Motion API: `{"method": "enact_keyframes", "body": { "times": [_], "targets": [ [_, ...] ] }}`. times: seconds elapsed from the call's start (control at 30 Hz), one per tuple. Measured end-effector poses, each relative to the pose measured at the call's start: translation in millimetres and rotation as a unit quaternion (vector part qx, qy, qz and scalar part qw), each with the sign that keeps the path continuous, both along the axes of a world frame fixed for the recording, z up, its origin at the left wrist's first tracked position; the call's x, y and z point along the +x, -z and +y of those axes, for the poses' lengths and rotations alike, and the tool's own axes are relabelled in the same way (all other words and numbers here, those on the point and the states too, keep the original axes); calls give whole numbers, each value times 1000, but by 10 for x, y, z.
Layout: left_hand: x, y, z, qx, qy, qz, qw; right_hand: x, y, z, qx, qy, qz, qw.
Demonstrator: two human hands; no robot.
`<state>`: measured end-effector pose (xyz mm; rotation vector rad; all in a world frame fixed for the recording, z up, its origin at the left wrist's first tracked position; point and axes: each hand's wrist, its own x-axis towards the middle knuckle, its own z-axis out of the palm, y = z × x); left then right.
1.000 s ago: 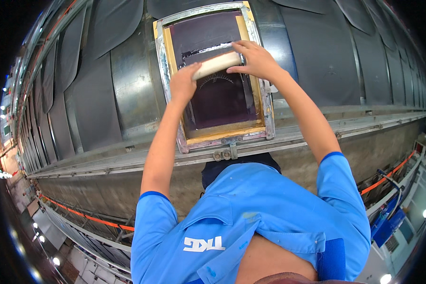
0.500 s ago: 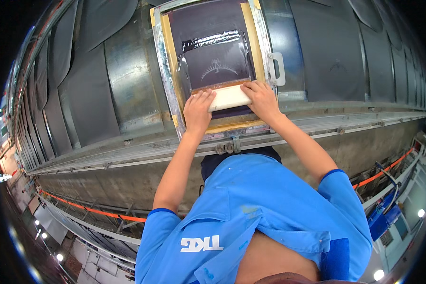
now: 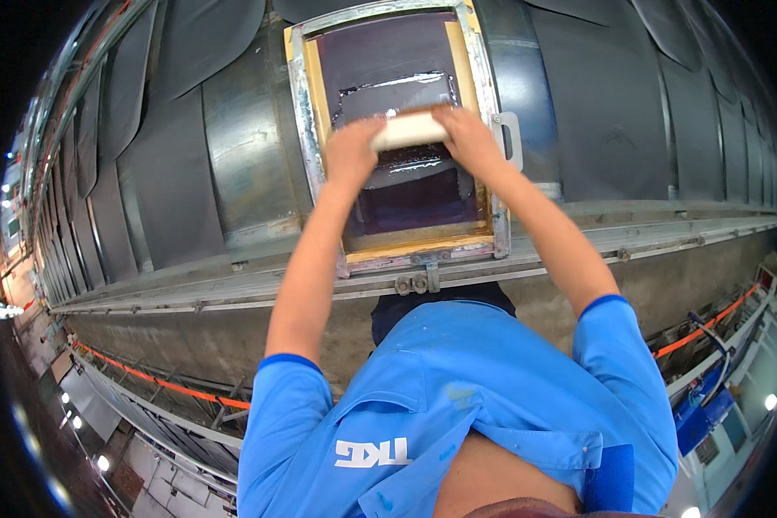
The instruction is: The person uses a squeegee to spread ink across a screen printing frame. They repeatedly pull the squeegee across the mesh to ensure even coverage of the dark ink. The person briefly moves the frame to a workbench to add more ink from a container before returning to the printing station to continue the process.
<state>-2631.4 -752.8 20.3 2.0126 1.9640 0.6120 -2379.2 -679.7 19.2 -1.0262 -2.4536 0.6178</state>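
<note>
My left hand (image 3: 351, 154) and my right hand (image 3: 470, 142) grip the two ends of a squeegee (image 3: 413, 131) with a pale handle, fingers curled over its far side. It crosses a screen-printing frame (image 3: 502, 220) with a metal rim and yellow tape along its inner edges. Under and around the squeegee, the dark mesh (image 3: 388, 47) carries glossy wet ink (image 3: 406, 164), with shiny bands both beyond the squeegee and on its near side. Both hands are slightly smeared by motion. The squeegee's blade is mostly hidden.
A white loop handle (image 3: 511, 141) sticks out at the frame's right side. Dark fabric-like sheets (image 3: 168, 173) lie in rows along the long table, left and right (image 3: 609, 112). A metal rail (image 3: 570, 242) with small clamps (image 3: 412, 283) runs along its near edge, close to my body.
Both hands have pushed the squeegee away from me, from the near part of the screen toward its middle. Wet, glossy ink now shows on the near side of the squeegee.
</note>
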Motion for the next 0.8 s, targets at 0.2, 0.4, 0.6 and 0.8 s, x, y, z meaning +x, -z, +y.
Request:
{"method": "enact_keyframes", "body": {
  "times": [0.2, 0.4, 0.6, 0.8],
  "targets": [
    [404, 24, -1161, -22, 31, 29, 999, 439, -3, -1163, -37, -4, -10, 999],
    [493, -194, -1348, -18, 9, 15, 1000, 827, -5, -233, -47, 171, 138, 974],
    [655, 16, -1231, 25, 38, 34, 998, 1045, 815, 465, -214, 336, 159, 903],
    [570, -185, -1679, 35, -31, 13, 999, 641, -46, 307, -188, 316, 149, 918]
  ]
}}
